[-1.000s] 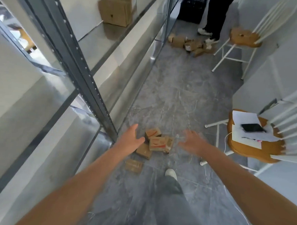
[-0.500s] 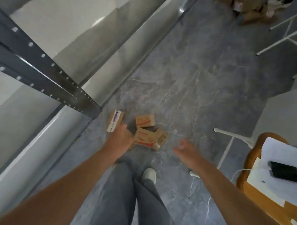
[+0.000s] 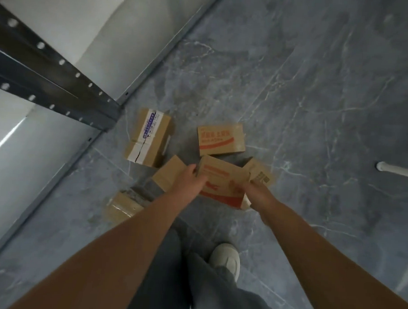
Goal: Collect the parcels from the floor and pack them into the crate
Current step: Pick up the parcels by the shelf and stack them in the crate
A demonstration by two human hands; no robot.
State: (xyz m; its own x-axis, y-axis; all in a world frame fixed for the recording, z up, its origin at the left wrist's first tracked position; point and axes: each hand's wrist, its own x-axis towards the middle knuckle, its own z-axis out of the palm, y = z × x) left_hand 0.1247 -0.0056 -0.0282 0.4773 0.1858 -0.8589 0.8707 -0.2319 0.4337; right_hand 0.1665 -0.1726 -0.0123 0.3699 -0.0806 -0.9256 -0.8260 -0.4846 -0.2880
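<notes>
1. Both grips are closed on the red-printed parcel (image 3: 220, 180). The left grip (image 3: 192, 182) curls over its left end and the right grip (image 3: 255, 191) wraps its right end. Whether it has left the floor (image 3: 306, 88) cannot be told.
2. A plain parcel (image 3: 168, 173) lies against the red-printed parcel's left side, under the left wrist. A code-marked parcel (image 3: 259, 174) is tucked at its far right corner. A hasty lift could catch and tip either one.
3. A pale patch at the red-printed parcel's near right corner may be a loose flap, though this is unclear. If it is, the right grip could slip or the end could open.
4. Three more parcels wait and could be missed:
   - A second red parcel (image 3: 221, 138) sits just beyond the red-printed parcel.
   - A taped parcel (image 3: 148, 138) lies further to its left.
   - A half-hidden parcel (image 3: 123, 207) lies nearer and to its left, partly under the left forearm, so it is the likeliest to be missed.
5. The shoe (image 3: 226, 258) stands on the near side of the red-printed parcel, and a white chair leg (image 3: 396, 171) lies well to its right. A step forward or a turn could kick a parcel or clip the leg.
6. The crate is not in view, so the carry begins without sight of where the parcel must go.
</notes>
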